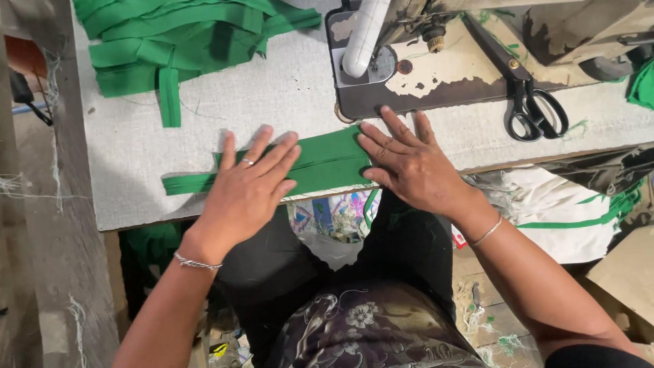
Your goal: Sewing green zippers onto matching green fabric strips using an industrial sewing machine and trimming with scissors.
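Observation:
A folded strip of green fabric (325, 161) lies flat near the front edge of the grey work table (225, 102). My left hand (248, 187) presses on its left part with fingers spread; a ring shows on one finger and a chain bracelet on the wrist. My right hand (409, 163) rests flat on the strip's right end, fingers apart, just in front of the sewing machine bed (436, 75). Neither hand grips anything.
A pile of green fabric strips (170, 41) sits at the table's back left. Black scissors (528, 95) lie on the machine bed to the right. White and green cloth (558, 204) hangs at the right; a cardboard box (630, 272) is below.

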